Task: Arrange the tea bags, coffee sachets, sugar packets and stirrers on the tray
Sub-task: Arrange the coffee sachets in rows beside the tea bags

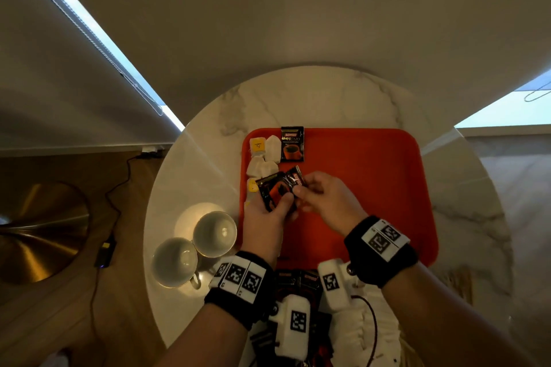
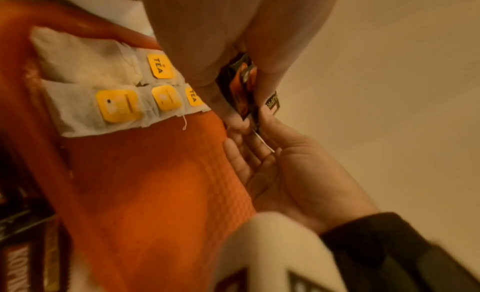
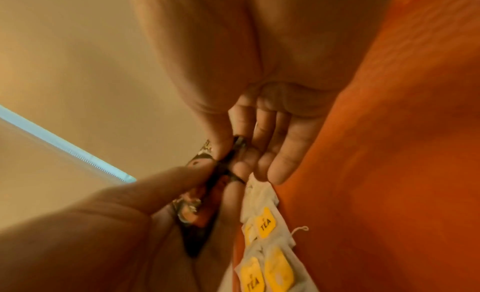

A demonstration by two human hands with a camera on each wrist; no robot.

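Observation:
An orange tray [image 1: 372, 176] lies on the round marble table. Several white tea bags [image 1: 262, 158] with yellow tags line its left edge, also seen as tea bags [image 2: 103, 103] and tea bags [image 3: 267, 245] in the wrist views. One black coffee sachet [image 1: 292, 144] lies flat near the tray's far edge. My left hand [image 1: 268, 211] holds a small stack of coffee sachets [image 1: 274, 192] above the tray's left part. My right hand [image 1: 322, 197] pinches the top sachet [image 1: 298, 177] of that stack between thumb and fingers. Sachets [image 2: 241, 90] and sachets [image 3: 197, 206] show between both hands.
Two empty cups [image 1: 193, 247] stand on the table [image 1: 328, 92] left of the tray. More dark packets [image 1: 298, 278] lie at the table's near edge, between my wrists. A cable [image 1: 113, 194] and a brass lamp base [image 1: 38, 232] are on the floor at left.

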